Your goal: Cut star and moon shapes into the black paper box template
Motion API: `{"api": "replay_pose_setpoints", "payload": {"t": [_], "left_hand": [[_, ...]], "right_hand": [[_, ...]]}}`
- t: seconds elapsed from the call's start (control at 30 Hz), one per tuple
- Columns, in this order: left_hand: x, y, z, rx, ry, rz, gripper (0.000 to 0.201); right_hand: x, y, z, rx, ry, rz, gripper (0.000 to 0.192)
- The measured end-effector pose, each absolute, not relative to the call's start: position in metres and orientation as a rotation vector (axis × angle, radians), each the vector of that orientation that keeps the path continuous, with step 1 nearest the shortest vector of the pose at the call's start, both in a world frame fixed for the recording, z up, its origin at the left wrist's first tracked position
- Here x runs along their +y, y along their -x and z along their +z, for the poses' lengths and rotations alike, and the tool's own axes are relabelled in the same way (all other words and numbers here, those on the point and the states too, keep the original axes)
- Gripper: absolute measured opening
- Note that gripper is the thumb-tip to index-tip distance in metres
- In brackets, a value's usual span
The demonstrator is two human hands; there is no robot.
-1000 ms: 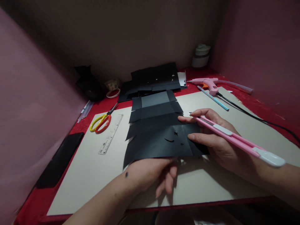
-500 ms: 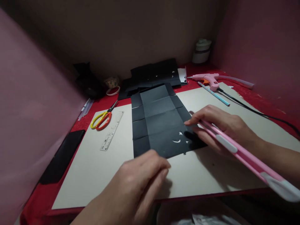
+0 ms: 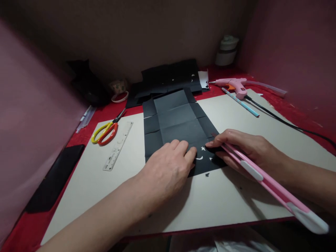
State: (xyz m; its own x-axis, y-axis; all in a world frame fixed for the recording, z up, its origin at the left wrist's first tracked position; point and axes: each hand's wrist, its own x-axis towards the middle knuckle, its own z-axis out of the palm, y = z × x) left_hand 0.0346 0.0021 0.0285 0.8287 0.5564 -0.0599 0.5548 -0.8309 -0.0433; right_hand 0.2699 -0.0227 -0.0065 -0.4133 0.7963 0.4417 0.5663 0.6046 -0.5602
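A creased sheet of black paper (image 3: 178,115) with slits along its sides lies on a white board. Near its front edge are a star-shaped, a crescent and a small triangular cutout. My right hand (image 3: 246,150) grips a pink and white utility knife (image 3: 273,185), its blade end low over the paper's right side, just right of the star. On the paper's front left part rests my left hand (image 3: 170,164), fingers curled and close together, left of the crescent. Whatever may be under those fingertips is hidden. A tiny black scrap (image 3: 207,175) lies just off the front edge.
Scissors (image 3: 107,133) and a clear ruler (image 3: 118,147) lie on the white board (image 3: 78,189) at left. A pink glue gun (image 3: 233,84), its cord and a blue pencil (image 3: 240,102) are back right. More black paper (image 3: 170,75) lies behind; a black phone-like slab (image 3: 56,176) sits far left.
My left hand has moved forward from the board's front onto the black paper. My right hand keeps the knife, near the star. The view has shifted slightly.
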Motion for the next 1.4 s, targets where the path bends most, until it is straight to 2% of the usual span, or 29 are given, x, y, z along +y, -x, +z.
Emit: {"api": "replay_pose_setpoints", "payload": {"t": [0.27, 0.37, 0.43, 0.53, 0.6, 0.73, 0.8, 0.9, 0.97, 1.13, 1.4], "left_hand": [[0.015, -0.033, 0.02, -0.819, 3.024, 0.048, 0.037], [0.018, -0.029, 0.014, -0.776, 3.056, -0.161, 0.038], [0.018, -0.027, 0.012, -0.764, 3.065, -0.256, 0.038], [0.018, -0.027, 0.009, -0.798, 3.09, -0.299, 0.037], [0.018, -0.029, 0.008, -0.839, 3.114, -0.341, 0.036], [0.02, -0.03, 0.006, -0.844, 3.192, -0.477, 0.039], [0.023, -0.03, 0.004, -0.844, 3.216, -0.49, 0.047], [0.03, -0.031, 0.002, -0.871, 3.236, -0.404, 0.074], [0.035, -0.032, 0.002, -0.856, 3.258, -0.286, 0.086], [0.038, -0.034, 0.003, -0.796, 3.255, -0.112, 0.087], [0.035, -0.034, -0.004, -0.769, 3.252, -0.207, 0.089]], "right_hand": [[-0.02, -0.269, -0.002, -2.212, 1.065, 0.471, 0.03], [-0.023, -0.266, 0.002, -2.114, 1.173, 0.509, 0.016], [-0.027, -0.263, 0.007, -1.963, 1.238, 0.597, 0.007], [-0.031, -0.259, 0.017, -1.728, 1.345, 0.817, 0.022], [-0.03, -0.256, 0.021, -1.623, 1.414, 0.949, 0.025], [-0.023, -0.252, 0.016, -1.382, 1.44, 1.18, 0.017], [-0.02, -0.251, 0.013, -1.284, 1.44, 1.229, 0.014], [-0.016, -0.248, 0.014, -1.295, 1.507, 1.18, 0.007], [-0.016, -0.247, 0.016, -1.424, 1.578, 1.065, 0.007], [-0.02, -0.242, 0.022, -1.719, 1.687, 0.694, 0.015], [-0.024, -0.242, 0.026, -1.789, 1.727, 0.808, 0.024]]}}
